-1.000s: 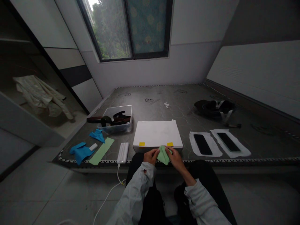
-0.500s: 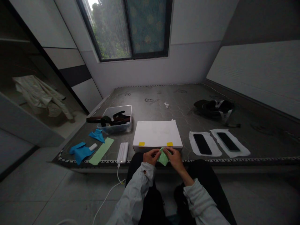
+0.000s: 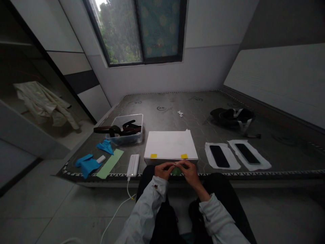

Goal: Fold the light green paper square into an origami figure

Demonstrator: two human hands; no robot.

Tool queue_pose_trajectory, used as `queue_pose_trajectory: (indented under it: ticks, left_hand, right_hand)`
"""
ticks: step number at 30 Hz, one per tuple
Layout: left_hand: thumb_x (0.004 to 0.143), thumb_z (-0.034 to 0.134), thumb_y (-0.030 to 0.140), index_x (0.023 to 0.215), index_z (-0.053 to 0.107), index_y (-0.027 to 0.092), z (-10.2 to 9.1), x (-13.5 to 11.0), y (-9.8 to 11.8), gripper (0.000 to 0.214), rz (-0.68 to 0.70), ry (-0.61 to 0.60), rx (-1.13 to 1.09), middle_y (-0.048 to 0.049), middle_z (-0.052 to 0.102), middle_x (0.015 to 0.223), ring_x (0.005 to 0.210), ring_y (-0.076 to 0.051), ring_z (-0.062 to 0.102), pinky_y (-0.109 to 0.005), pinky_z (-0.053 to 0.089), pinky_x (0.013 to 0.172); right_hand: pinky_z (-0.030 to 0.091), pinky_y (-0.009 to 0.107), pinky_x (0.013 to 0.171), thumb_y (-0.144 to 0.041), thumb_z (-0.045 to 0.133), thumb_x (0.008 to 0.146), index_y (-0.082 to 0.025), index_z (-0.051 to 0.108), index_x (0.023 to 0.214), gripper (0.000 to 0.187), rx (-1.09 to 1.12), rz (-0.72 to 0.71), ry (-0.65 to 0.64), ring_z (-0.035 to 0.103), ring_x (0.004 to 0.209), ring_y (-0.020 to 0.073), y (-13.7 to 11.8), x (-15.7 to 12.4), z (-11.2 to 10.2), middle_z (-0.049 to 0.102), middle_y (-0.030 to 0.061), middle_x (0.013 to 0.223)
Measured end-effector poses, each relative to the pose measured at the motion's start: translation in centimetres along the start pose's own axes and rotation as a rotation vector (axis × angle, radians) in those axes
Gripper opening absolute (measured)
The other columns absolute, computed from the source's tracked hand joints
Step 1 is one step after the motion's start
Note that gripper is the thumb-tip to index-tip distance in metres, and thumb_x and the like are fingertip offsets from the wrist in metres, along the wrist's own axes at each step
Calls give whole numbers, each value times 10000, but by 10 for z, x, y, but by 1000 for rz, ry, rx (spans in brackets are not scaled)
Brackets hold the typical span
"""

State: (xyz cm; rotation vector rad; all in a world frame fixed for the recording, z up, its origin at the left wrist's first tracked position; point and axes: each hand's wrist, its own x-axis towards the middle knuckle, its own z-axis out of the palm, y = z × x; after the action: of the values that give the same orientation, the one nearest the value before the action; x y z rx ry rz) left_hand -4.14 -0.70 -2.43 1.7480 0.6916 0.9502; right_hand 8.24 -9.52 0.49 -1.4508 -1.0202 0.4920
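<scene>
— Green cloth point(image 3: 176, 171), where is it?

— Bunched between the left hand point(image 3: 163, 170) and right hand point(image 3: 190, 170), mostly hidden, just in front of the white box point(image 3: 170, 145).

— And the fingers point(image 3: 171, 166)?

— Closed on the cloth, both sets of tips meeting above it.

— What's nearest?

— A white power bank point(image 3: 132, 165) lying on the mattress point(image 3: 162, 118), left of the hands.

The left hand point(image 3: 163, 170) and right hand point(image 3: 190, 170) pinch together, touching at the tips.
</scene>
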Motion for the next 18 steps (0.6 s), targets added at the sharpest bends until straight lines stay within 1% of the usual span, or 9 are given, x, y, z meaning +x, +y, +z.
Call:
queue_pose_trajectory:
  ticks: [3,7,9,11,14,16,18]
  left_hand:
    - [746,632,375,851,728,159,1,0,-1,259,-37,-47,17,-43,739,790,694,-163,680,-242,546,654]
    - [748,607,412,839,742,155,3,0,-4,304,-104,-237,199,-6,719,695,610,-141,631,-213,488,588]
    - [740,607,424,816,748,153,3,0,-6,315,-141,-299,258,8,698,630,567,-134,602,-205,458,553]
    - [729,614,427,807,751,154,2,0,-7,315,-161,-298,273,10,691,614,567,-137,597,-201,443,541]
    - [720,624,421,808,751,149,1,1,-8,313,-186,-259,242,3,699,632,589,-145,612,-201,454,556]
    - [718,623,424,819,748,143,0,2,-8,324,-214,-231,207,1,702,640,595,-148,620,-203,465,555]
    - [711,627,437,819,744,139,1,2,-8,338,-236,-210,194,0,699,631,586,-150,620,-203,467,534]
  right_hand:
    - [505,333,751,-429,660,749,-213,718,742,224,2,29,15,658,769,204,4,0,0,722,42,780]
    - [510,371,798,-469,646,746,-208,739,817,286,45,97,67,666,827,236,6,2,1,736,60,844]
    - [507,384,823,-497,607,768,-199,737,888,346,61,148,86,664,869,251,7,3,1,736,73,891]
    - [501,383,836,-516,571,787,-193,726,950,394,48,178,72,661,892,254,9,4,0,732,78,934]
    - [508,360,799,-514,615,750,-192,718,985,413,-37,187,9,661,874,258,12,6,-3,729,68,952]
    - [514,340,738,-505,648,719,-186,729,955,405,-109,196,-31,665,816,259,12,6,-6,736,52,890]
    - [507,313,682,-501,632,731,-183,742,903,378,-156,205,-58,662,754,247,10,6,-9,734,28,795]
